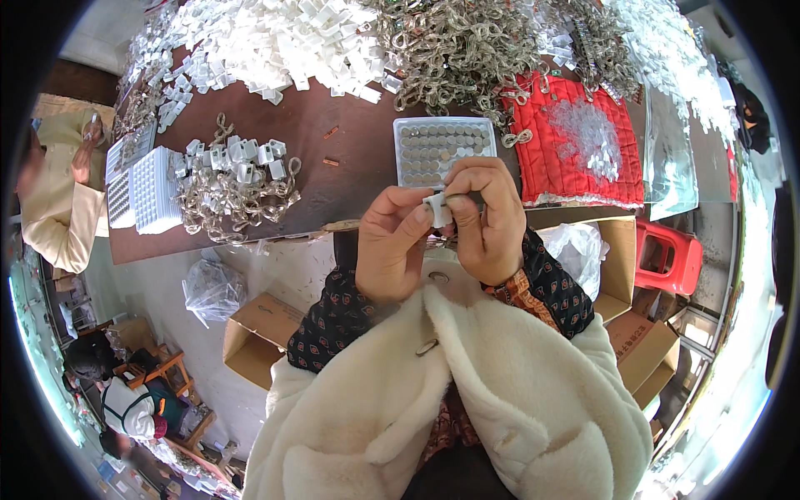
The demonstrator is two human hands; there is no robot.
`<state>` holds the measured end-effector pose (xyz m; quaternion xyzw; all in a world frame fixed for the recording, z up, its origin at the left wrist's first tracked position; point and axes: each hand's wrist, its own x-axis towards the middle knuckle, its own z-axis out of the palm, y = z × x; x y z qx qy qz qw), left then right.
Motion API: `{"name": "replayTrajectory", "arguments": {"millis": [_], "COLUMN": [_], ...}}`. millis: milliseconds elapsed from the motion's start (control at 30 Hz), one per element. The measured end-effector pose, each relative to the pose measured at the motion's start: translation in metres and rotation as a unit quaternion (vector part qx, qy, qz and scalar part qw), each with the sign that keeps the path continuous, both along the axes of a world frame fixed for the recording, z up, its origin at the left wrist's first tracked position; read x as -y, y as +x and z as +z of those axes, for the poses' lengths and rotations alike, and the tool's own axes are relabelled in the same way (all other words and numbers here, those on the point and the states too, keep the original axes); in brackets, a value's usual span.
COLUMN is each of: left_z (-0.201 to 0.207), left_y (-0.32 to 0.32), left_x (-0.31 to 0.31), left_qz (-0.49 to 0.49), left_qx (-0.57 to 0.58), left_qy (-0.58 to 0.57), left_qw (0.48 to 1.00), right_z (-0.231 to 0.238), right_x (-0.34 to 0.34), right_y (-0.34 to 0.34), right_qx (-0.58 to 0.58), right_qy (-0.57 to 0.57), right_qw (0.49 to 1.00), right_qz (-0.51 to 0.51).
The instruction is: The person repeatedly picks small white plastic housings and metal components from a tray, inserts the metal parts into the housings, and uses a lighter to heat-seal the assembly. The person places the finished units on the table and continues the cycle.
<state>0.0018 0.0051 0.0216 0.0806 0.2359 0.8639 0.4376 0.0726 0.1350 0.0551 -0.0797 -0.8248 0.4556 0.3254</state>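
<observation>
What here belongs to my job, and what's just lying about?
Likely in use:
small white plastic piece between left hand and right hand
white plastic tray of round grey discs
heap of white plastic casings

Likely lying about:
red plastic stool
open brown cardboard box
crumpled clear plastic bag

Table [358, 142]: dark brown, near edge worn. Far side, left to right: big heap of white cases [275, 42], tangled mound of cords [458, 50]. Near edge, middle: shallow tray [397, 150]. Just right of it, red cloth [533, 167]; beyond that, clear sheet [673, 171] overhanging the edge. Left: white rack stack [156, 200], smaller cord pile [242, 196] beside it. Two brown strips [331, 162] between pile and tray.
</observation>
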Motion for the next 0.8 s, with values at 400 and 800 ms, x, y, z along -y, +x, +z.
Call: {"name": "replayTrajectory", "arguments": {"millis": [400, 800], "left_z": [-0.002, -0.004], "left_y": [-0.002, -0.01], "left_x": [0.002, 0.012], "left_qz": [0.005, 0.028], "left_qx": [0.019, -0.038], "left_qy": [-0.001, -0.061], "left_qw": [1.0, 0.997], "right_z": [-0.005, -0.001], "right_x": [0.0, -0.005], "right_y": [-0.001, -0.001], "right_qx": [-0.018, 0.031], "right_qy": [0.011, -0.16], "right_qw": [1.0, 0.978], "right_qz": [0.018, 0.129]}}
